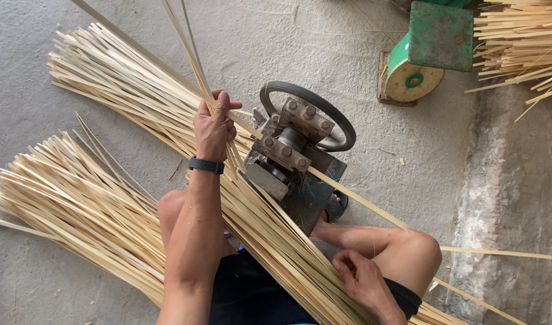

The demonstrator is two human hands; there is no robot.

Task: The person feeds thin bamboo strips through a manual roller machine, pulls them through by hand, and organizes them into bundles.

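Hands: 2. L hand (213, 129) grips approx 3 bamboo strips (186, 42); R hand (361, 278) pinches bundle (270, 235) by 1 splitter (294, 156).

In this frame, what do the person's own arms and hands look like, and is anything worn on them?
Both arms are bare, with no sleeves or gloves. The left hand has a black band, like a watch or fitness strap, around its wrist. The right hand wears nothing visible: no rings or markings can be made out.
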